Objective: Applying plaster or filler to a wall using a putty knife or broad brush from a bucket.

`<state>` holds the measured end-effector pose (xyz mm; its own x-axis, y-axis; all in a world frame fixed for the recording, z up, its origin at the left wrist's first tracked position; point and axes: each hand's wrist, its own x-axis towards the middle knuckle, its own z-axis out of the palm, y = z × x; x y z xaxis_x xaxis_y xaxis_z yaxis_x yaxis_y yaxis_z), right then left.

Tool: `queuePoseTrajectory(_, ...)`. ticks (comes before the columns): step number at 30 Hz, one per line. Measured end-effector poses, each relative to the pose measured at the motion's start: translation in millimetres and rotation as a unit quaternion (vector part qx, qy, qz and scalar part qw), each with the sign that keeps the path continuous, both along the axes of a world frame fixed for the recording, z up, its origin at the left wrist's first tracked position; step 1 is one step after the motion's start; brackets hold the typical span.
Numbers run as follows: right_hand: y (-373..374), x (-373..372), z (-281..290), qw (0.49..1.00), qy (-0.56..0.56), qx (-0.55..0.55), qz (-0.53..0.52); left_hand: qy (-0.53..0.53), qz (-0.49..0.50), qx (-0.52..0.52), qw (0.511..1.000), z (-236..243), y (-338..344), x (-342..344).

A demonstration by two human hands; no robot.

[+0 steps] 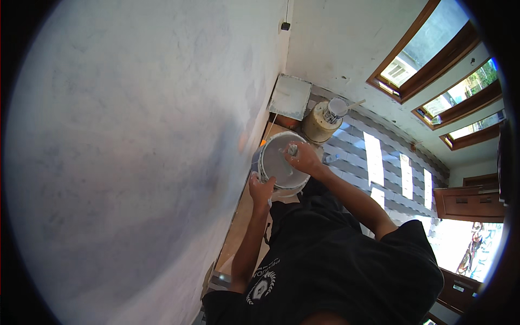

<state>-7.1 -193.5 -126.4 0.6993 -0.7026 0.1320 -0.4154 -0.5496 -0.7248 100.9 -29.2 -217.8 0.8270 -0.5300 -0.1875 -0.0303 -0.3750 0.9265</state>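
Observation:
A round bucket point(290, 192) stands in front of me by the wall, holding a smooth grey-white paste point(278, 161). My left hand point(262, 189) grips its near left rim, thumb over the edge and fingers outside. Over the bucket's right side, my right hand point(304, 158) is closed in a fist around a smeared tool handle point(293, 148). The handle's end sticks out above the fist. The tool's lower part is hidden by the hand and paste, so its kind does not show. Pale smears mark both hands.
A patchy white wall point(135, 135) rises close on my left. Beyond the bucket stand a cream drum point(317, 129) bearing a small pail point(337, 106) with a stick across it, and a pale square board point(291, 96). A plastic bottle point(331, 158) lies right of the bucket on the striped floor point(352, 143).

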Motion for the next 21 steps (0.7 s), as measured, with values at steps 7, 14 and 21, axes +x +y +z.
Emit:
queuePoseTrajectory(7, -27.4, -3.7, -21.1, 0.998, 0.050, 0.019, 0.042, 0.077, 0.002, -0.020, 0.997, -26.8, -13.0, -10.6)
queuePoseTrajectory(14, -59.0, 20.2, -140.6, 0.984, 0.117, -0.018, 0.135, -0.048, 0.069, 0.056, 0.995, -176.6, -33.0, -9.1)
queuePoseTrajectory(21, -118.4, 27.1, -313.6, 0.965, 0.120, -0.103, 0.210, 0.216, 0.148, -0.117, 0.958, -362.8, -94.1, -18.3)
